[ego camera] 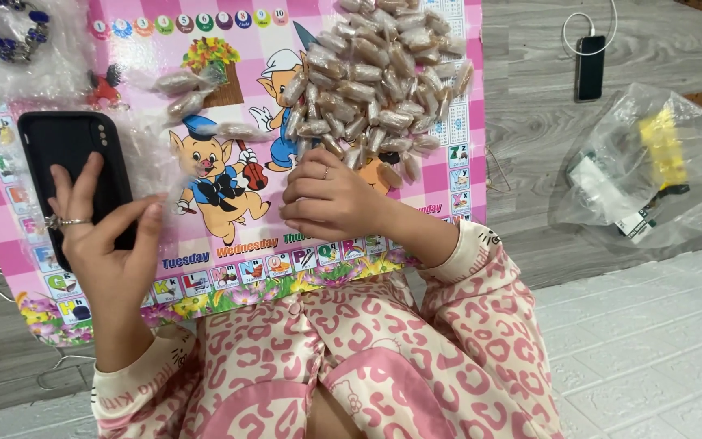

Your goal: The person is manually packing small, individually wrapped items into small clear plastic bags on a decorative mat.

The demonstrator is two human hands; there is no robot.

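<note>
A heap of small wrapped packets (375,81) is lying in the upper middle of the frame on a pink board (229,236), just above the right hand (331,199), whose curled fingers are touching the heap's lower edge; whether they are pinching a packet I cannot tell. A few loose packets (184,89) are sitting apart, upper left of the heap. At the left, the left hand (103,236) is clamping a black phone (71,162). A beaded bracelet (6,28) is lying at the upper left corner. On the floor at right, another phone (590,67) is charging, and a plastic bag (652,167) is lying below it.
</note>
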